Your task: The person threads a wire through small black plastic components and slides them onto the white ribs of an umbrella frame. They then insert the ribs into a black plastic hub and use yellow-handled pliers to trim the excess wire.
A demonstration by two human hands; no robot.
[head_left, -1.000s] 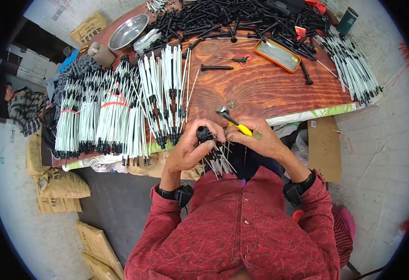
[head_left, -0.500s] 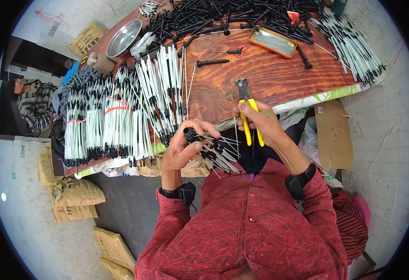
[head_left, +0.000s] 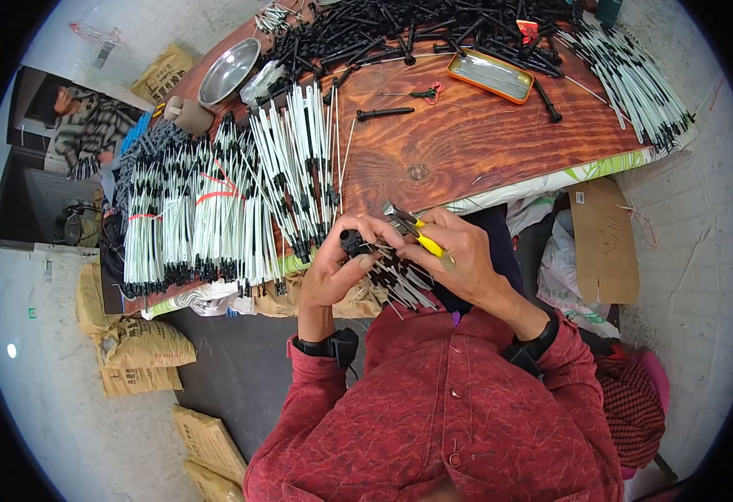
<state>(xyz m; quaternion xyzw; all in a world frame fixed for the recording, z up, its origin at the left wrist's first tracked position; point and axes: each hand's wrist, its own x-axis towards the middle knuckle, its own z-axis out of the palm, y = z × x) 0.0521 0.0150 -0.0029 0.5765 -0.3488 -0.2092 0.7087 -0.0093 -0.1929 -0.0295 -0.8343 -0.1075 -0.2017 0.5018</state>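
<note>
My left hand [head_left: 324, 272] is closed round a bundle of thin grey rods [head_left: 408, 289] with a round black plastic end piece [head_left: 353, 243] between thumb and fingers. The rods fan out toward my chest, off the near edge of the table. My right hand [head_left: 467, 261] is wrapped round yellow-handled end-cutting pliers [head_left: 430, 244]. Their metal head points up and left, close beside the fingertips of my left hand. My right fingers cover much of the handles, and whether the jaws touch anything is hidden.
The wooden table [head_left: 467, 159] carries bundled white rods with black ends [head_left: 216, 226], more at right [head_left: 634, 84], and a heap of black plastic parts [head_left: 366, 33]. A metal bowl [head_left: 228, 74], small scissors [head_left: 429, 92] and an orange-rimmed tin [head_left: 492, 77] lie behind. Another person [head_left: 90, 125] is far left.
My right hand has come nearer and left, bringing the pliers from upright over the table edge to a tilt beside my left hand. My left hand keeps its hold.
</note>
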